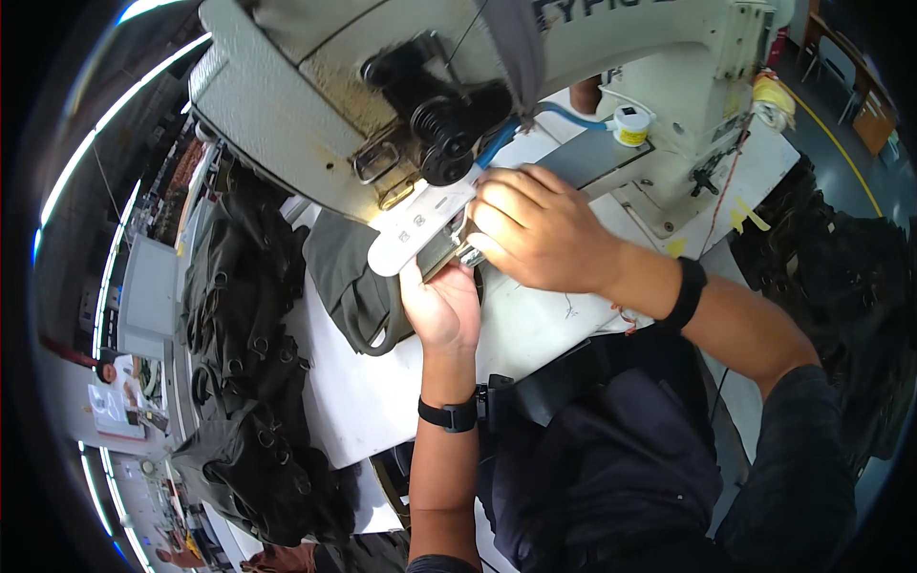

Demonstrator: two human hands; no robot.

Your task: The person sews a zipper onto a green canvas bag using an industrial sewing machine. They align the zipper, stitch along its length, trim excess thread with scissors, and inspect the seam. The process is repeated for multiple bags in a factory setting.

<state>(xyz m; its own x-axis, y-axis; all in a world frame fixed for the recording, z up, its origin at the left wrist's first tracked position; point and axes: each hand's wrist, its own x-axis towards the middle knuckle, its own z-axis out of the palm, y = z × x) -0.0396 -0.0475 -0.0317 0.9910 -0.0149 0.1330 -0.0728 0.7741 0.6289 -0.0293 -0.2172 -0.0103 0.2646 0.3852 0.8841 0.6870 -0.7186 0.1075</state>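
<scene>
A dark green fabric piece [358,282] lies under the head of a sewing machine [315,105], on the white table top. My left hand [444,307] is palm up at its right edge, closed on the fabric between thumb and fingers; the fingertips are partly covered. Close by on the right, my right hand [544,229] has its fingers curled together beside the needle area. What they hold is hidden behind the knuckles. A white strip lamp [420,227] hangs over the fabric and covers the spot where both hands meet. Metal parts [468,253] show between the hands.
A heap of dark green bags with metal rings [244,363] lies along the left of the table [368,420]. A small white and yellow spool [630,125] stands at the machine's base. More dark fabric [841,315] is piled at the right.
</scene>
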